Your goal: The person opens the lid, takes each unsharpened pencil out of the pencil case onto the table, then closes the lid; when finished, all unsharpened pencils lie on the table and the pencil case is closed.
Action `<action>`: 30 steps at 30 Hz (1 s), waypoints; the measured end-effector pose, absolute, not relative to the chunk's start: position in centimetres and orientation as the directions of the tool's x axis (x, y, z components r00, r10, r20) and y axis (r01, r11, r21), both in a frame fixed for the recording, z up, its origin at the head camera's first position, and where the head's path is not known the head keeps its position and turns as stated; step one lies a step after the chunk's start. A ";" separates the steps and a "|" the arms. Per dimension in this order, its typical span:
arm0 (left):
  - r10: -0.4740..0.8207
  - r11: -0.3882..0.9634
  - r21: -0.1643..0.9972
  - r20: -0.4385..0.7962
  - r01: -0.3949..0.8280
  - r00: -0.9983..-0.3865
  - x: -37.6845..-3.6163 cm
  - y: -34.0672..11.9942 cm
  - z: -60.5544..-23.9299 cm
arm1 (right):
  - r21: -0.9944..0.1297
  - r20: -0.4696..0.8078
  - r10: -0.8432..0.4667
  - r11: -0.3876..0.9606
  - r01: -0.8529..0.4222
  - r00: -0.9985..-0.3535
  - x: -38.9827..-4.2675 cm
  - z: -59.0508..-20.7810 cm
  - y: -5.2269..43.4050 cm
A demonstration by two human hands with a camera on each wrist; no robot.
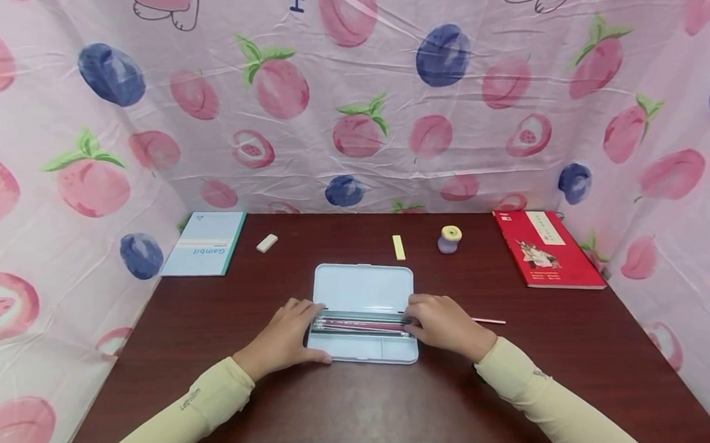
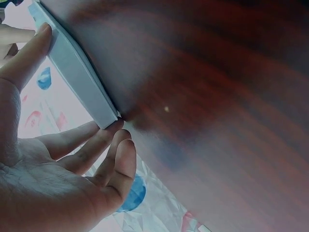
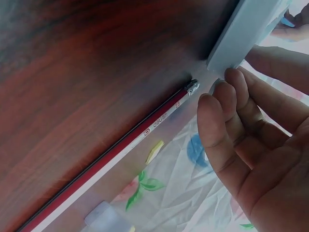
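An open pencil case (image 1: pixel 364 287), pale blue-white, lies at the middle of the table with its lid tipped back. Several pencils (image 1: pixel 359 326), dark and red ones, lie side by side in its long slot. My left hand (image 1: pixel 283 337) grips the case's left end, thumb along the front wall and fingertips round the side corner. At the other end, my right hand (image 1: pixel 442 320) reaches over the side wall and pinches at the pencils' right ends; its fingertips are partly hidden. Its other fingers (image 3: pixel 224 96) curl beside the case's outer corner.
A red-and-white pencil (image 3: pixel 154 123) lies on the table right of the case. Farther back are an eraser (image 1: pixel 267 243), a yellow strip (image 1: pixel 398 247) and a small purple-and-yellow jar-shaped item (image 1: pixel 449 239). A Gambit notebook (image 1: pixel 204 244) lies back left, a red book (image 1: pixel 546 249) back right.
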State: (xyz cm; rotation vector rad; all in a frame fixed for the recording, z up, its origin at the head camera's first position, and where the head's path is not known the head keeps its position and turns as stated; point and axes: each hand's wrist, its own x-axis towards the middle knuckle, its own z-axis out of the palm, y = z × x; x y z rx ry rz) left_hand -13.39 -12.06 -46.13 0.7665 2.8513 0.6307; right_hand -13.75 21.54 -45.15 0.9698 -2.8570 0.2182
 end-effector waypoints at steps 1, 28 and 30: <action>0.504 0.785 0.424 -0.011 0.452 -0.864 -13.4 -12.1 -46.2 | -0.100 0.152 -0.594 0.786 -0.611 -0.790 -13.8 -45.1 21.5; 0.511 0.784 0.409 0.002 0.467 -0.860 -13.5 -12.0 -46.3 | 0.023 0.115 -0.610 0.790 -0.612 -0.784 -14.3 -44.6 20.4; 0.511 0.783 0.412 0.000 0.466 -0.860 -13.5 -12.0 -46.3 | 0.026 0.117 -0.621 0.782 -0.623 -0.775 -14.4 -44.7 20.4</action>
